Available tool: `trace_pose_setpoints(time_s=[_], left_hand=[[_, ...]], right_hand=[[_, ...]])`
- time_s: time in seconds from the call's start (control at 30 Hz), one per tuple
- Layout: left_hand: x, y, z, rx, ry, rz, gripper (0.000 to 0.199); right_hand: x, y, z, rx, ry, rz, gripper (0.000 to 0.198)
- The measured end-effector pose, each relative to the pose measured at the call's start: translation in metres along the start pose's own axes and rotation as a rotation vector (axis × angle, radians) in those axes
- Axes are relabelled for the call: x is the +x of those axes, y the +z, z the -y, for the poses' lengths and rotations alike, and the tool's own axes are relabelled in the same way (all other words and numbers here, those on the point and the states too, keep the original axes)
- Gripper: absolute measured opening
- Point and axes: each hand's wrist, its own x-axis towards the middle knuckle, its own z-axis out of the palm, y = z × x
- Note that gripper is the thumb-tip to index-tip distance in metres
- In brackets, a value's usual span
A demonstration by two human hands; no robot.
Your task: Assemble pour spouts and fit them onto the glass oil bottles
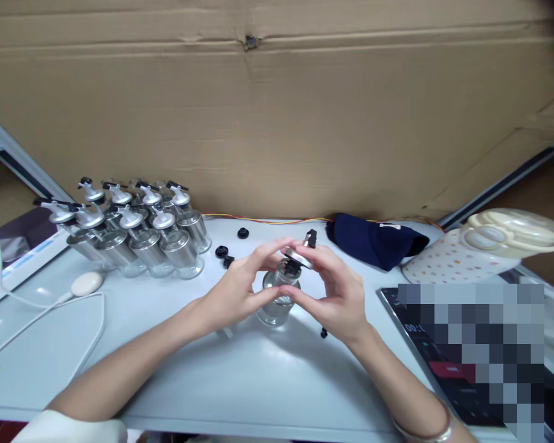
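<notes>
Mid-table stands a clear glass oil bottle, with both my hands around its upper part. A silver pourer lid with a black stopper sits tilted at its mouth; whether it is fully seated cannot be made out. My left hand curls in from the left, fingertips on the lid and thumb against the bottle's shoulder. From the right, my right hand has its fingers on the lid beside the black spout tip, its thumb meeting the left thumb. Small black parts lie just beyond the left hand.
Several bottles with pourers stand grouped at the left. Nearby lie a white round device and its cable. A navy cap, a dotted container and a partly pixelated tablet-like screen are at the right. Cardboard walls the back.
</notes>
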Motion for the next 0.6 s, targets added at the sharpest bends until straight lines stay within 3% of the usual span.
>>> trace_pose_setpoints(time_s=[0.3, 0.6], left_hand=[[-0.0017, 0.0000, 0.0042, 0.016, 0.018, -0.032, 0.056], [-0.0012, -0.0042, 0.0062, -0.159, -0.013, -0.026, 0.046]], right_hand=[[0.0047, 0.0010, 0.0018, -0.040, -0.075, 0.003, 0.050], [0.0059, -0.0013, 0.0056, -0.099, -0.095, 0.087, 0.054]])
